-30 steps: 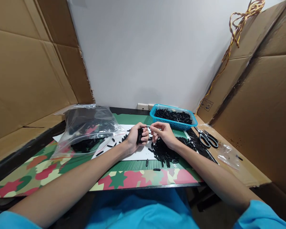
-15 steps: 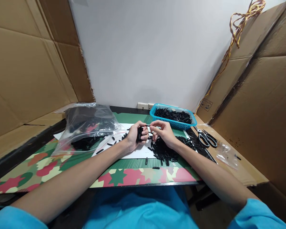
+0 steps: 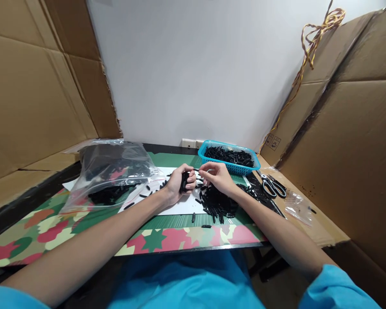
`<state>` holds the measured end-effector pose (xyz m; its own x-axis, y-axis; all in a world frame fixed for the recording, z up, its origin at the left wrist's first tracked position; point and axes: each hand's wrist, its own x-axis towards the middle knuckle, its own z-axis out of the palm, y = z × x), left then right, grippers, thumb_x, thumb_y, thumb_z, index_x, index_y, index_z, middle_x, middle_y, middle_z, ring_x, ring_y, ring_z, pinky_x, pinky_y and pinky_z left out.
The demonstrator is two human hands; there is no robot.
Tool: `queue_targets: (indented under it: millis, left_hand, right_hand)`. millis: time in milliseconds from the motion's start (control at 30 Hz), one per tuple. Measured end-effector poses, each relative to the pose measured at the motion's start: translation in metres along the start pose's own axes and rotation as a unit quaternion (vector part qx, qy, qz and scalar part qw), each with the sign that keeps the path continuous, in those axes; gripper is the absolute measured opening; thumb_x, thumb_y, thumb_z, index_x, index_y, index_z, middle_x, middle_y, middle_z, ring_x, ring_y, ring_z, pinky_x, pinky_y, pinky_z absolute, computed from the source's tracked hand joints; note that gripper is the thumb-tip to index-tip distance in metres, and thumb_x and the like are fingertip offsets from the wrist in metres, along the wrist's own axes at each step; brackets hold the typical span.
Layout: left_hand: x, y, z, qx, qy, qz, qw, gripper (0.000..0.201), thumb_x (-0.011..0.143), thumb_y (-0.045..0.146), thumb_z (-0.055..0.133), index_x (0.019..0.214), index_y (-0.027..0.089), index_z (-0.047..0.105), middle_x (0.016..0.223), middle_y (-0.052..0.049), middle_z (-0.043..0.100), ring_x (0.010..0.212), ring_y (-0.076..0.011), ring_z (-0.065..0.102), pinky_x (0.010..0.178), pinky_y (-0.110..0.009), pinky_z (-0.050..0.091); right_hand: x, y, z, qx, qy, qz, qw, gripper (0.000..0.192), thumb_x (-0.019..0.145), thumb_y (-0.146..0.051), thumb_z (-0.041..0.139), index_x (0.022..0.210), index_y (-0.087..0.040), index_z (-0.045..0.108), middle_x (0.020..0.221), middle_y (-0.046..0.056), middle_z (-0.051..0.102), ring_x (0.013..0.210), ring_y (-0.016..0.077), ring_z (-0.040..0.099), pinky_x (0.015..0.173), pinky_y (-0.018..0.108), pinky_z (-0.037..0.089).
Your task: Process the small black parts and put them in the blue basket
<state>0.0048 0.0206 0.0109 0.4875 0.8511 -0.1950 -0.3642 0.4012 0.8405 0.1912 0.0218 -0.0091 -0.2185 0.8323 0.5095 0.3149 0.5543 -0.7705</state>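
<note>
My left hand (image 3: 179,185) is curled round a bunch of small black elongated pieces (image 3: 184,182), its thumb and forefinger at the top. Opposite it, my right hand (image 3: 218,177) pinches one slim black piece (image 3: 196,170) between thumb and fingertips, and that piece reaches across to the left fingertips. What the pieces are exactly is too small to make out. Below the right hand lies a heap of the same black pieces (image 3: 217,204), partly hidden by the wrist. A white sheet (image 3: 180,208) lies under both hands, with several loose pieces scattered on it.
A blue plastic basket (image 3: 256,166) full of black pieces stands at the back right. On the left lies a clear zip bag (image 3: 125,161) with black pieces in it. White-handled scissors (image 3: 273,187) and a small clear bag (image 3: 298,210) lie right. Cardboard walls flank the table.
The whole view has shifted slightly, so everything sits a little further left. Both hands keep nearly the same pose, with the slim black piece still held between them.
</note>
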Motion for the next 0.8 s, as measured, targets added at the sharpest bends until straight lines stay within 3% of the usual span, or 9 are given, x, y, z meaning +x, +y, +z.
queue_targets:
  millis: [133, 233, 333, 433, 533, 700, 800]
  left_hand:
    - [-0.002, 0.001, 0.002, 0.003, -0.011, -0.006, 1.0, 0.026, 0.078, 0.029, 0.063, 0.063, 0.02, 0.043, 0.054, 0.006, 0.036, 0.037, -0.0072, 0.032, 0.031, -0.017, 0.019]
    - [-0.003, 0.0, 0.001, -0.002, -0.019, -0.003, 1.0, 0.025, 0.078, 0.029, 0.063, 0.062, 0.02, 0.044, 0.055, 0.006, 0.037, 0.037, -0.0074, 0.034, 0.031, -0.016, 0.019]
    - [-0.003, -0.001, -0.001, -0.007, -0.021, 0.002, 1.0, 0.025, 0.077, 0.031, 0.062, 0.062, 0.02, 0.044, 0.054, 0.005, 0.037, 0.037, -0.008, 0.034, 0.031, -0.017, 0.019]
    - [-0.003, -0.003, -0.004, -0.006, -0.021, -0.001, 1.0, 0.025, 0.079, 0.035, 0.059, 0.064, 0.021, 0.046, 0.054, 0.004, 0.038, 0.036, -0.0093, 0.033, 0.03, -0.018, 0.019]
    - [-0.003, -0.006, -0.005, -0.001, -0.027, -0.007, 1.0, 0.031, 0.086, 0.042, 0.054, 0.065, 0.021, 0.047, 0.054, 0.004, 0.038, 0.036, -0.01, 0.033, 0.031, -0.018, 0.019]
    - [-0.002, -0.013, 0.0, 0.029, -0.026, -0.041, 0.998, 0.043, 0.093, 0.053, 0.05, 0.064, 0.021, 0.047, 0.052, 0.003, 0.039, 0.036, -0.0101, 0.033, 0.032, -0.018, 0.02]
    - [-0.003, -0.016, 0.003, 0.049, -0.006, -0.048, 0.998, 0.049, 0.095, 0.058, 0.049, 0.063, 0.022, 0.044, 0.049, 0.003, 0.037, 0.035, -0.0101, 0.033, 0.032, -0.018, 0.019]
  right_hand:
    - [0.01, 0.004, -0.036, -0.171, 0.089, -0.036, 0.981, 0.014, 0.094, -0.032, 0.065, 0.091, -0.021, 0.075, 0.095, 0.009, 0.076, 0.105, 0.0294, 0.063, 0.102, 0.046, 0.045]
    - [0.018, 0.015, -0.06, -0.268, 0.155, -0.03, 0.95, 0.019, 0.098, -0.027, 0.056, 0.095, -0.02, 0.074, 0.098, 0.012, 0.075, 0.109, 0.0321, 0.057, 0.105, 0.051, 0.037]
    - [0.022, 0.028, -0.066, -0.317, 0.164, -0.029, 0.934, 0.021, 0.097, -0.027, 0.057, 0.088, -0.019, 0.073, 0.096, 0.013, 0.075, 0.103, 0.0328, 0.057, 0.101, 0.053, 0.037]
    - [0.019, 0.031, -0.058, -0.322, 0.147, -0.05, 0.934, 0.024, 0.1, -0.03, 0.056, 0.094, -0.018, 0.076, 0.099, 0.014, 0.075, 0.104, 0.0329, 0.057, 0.101, 0.055, 0.036]
    - [0.01, 0.019, -0.046, -0.29, 0.122, -0.09, 0.945, 0.026, 0.103, -0.033, 0.055, 0.108, -0.017, 0.075, 0.112, 0.017, 0.073, 0.11, 0.033, 0.057, 0.102, 0.053, 0.039]
    - [-0.007, -0.017, -0.016, -0.201, -0.003, -0.177, 0.963, 0.019, 0.105, -0.035, 0.06, 0.111, -0.022, 0.073, 0.106, 0.008, 0.075, 0.1, 0.0237, 0.065, 0.085, 0.036, 0.053]
    - [-0.013, -0.026, 0.003, -0.173, -0.051, -0.22, 0.959, 0.014, 0.102, -0.033, 0.066, 0.111, -0.024, 0.073, 0.1, 0.005, 0.075, 0.094, 0.0217, 0.065, 0.085, 0.035, 0.055]
